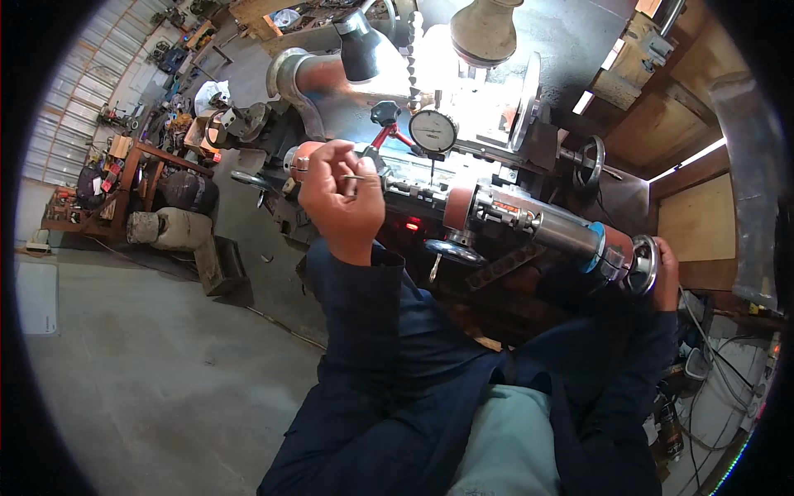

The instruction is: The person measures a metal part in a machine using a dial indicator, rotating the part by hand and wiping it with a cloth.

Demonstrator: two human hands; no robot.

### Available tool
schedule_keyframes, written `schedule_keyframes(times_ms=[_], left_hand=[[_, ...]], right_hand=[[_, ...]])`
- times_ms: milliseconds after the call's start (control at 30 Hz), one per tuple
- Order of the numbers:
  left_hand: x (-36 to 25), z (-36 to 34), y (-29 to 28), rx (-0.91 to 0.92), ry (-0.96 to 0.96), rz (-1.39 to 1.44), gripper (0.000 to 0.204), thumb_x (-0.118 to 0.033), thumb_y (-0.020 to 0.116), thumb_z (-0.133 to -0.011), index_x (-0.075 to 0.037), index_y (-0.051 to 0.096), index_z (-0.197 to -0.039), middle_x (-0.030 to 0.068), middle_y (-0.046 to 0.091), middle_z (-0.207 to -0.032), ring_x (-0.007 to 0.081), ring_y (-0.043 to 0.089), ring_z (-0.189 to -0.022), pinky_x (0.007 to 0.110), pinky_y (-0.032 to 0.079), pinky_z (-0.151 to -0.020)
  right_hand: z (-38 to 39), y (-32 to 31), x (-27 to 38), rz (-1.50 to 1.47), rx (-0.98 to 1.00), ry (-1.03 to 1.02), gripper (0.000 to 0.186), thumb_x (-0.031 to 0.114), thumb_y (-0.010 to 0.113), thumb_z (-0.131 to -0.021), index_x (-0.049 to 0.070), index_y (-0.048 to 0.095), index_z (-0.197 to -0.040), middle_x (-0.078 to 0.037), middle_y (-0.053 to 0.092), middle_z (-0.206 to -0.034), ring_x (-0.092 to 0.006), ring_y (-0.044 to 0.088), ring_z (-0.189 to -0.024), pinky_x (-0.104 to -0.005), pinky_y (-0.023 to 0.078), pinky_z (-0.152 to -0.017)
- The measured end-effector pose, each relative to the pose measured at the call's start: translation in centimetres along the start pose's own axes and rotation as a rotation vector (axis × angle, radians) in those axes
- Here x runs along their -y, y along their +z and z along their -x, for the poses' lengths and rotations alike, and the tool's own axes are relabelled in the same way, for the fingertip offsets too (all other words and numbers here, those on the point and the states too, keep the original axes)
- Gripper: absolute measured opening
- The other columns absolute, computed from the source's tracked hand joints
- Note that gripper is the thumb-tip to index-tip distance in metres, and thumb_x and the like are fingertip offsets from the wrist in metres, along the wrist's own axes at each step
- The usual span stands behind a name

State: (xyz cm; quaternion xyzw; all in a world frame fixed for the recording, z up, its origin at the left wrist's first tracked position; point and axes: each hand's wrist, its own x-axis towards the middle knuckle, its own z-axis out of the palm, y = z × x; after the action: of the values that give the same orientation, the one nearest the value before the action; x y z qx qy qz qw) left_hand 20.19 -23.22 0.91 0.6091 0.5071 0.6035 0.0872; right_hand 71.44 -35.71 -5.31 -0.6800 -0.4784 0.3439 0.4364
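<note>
My left hand [343, 198] is raised in front of the machine's left end. Its fingers are curled in toward the thumb, and a short, thin, metal-looking piece [354, 176] shows between them. Over at the far right end, my right hand [667, 273] is wrapped round the rim of a metal handwheel [643, 264]. A round dial indicator [433, 131] stands over the bed, its stem pointing down at the work. Behind my left hand, a red jointed holder arm [382, 135] with a dark knob rises beside the dial. A steel cylinder [571, 236] leads toward the handwheel.
A second handwheel [455, 252] with a crank handle sticks out at the machine's front. Another handwheel [589, 164] is at the right rear. Lamp heads [366, 50] hang above. A gas cylinder [178, 230] and a wooden box [221, 266] stand on the floor at left.
</note>
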Motion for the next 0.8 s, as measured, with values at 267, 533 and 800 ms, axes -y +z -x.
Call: schedule_keyframes(times_ms=[267, 533, 800], left_hand=[[2.2, -0.7, 0.1, -0.206, -0.089, 0.323, 0.022, -0.022, 0.044, -0.099, -0.002, 0.048, -0.108, 0.0052, 0.051, -0.094, 0.0112, 0.045, -0.085, 0.026, 0.038, -0.082], [3.3, -0.8, 0.7, -0.321, -0.029, 0.171, 0.022, -0.02, 0.041, -0.105, -0.004, 0.049, -0.093, -0.002, 0.044, -0.081, 0.0062, 0.038, -0.071, 0.023, 0.033, -0.063], [3.0, -0.8, 1.2, -0.367, -0.085, 0.277, 0.021, -0.02, 0.045, -0.105, -0.005, 0.05, -0.09, -0.0043, 0.042, -0.076, 0.0038, 0.036, -0.064, 0.021, 0.03, -0.056]], right_hand=[[3.9, 0.7, -5.1, -0.267, 0.049, 0.223, 0.026, 0.028, 0.062, -0.097, 0.004, 0.066, -0.106, -0.003, 0.066, -0.097, -0.0111, 0.06, -0.085, -0.0301, 0.049, -0.072], [8.1, -2.2, -0.3, 0.077, 0.143, 0.17, 0.021, 0.023, 0.057, -0.102, 0.004, 0.064, -0.102, 0.001, 0.057, -0.079, -0.0087, 0.051, -0.068, -0.0258, 0.04, -0.06], [4.6, -1.5, 3.2, -0.14, 0.036, 0.035, 0.02, 0.021, 0.054, -0.103, 0.004, 0.062, -0.097, 0.006, 0.055, -0.08, -0.0036, 0.046, -0.071, -0.0204, 0.036, -0.064]])
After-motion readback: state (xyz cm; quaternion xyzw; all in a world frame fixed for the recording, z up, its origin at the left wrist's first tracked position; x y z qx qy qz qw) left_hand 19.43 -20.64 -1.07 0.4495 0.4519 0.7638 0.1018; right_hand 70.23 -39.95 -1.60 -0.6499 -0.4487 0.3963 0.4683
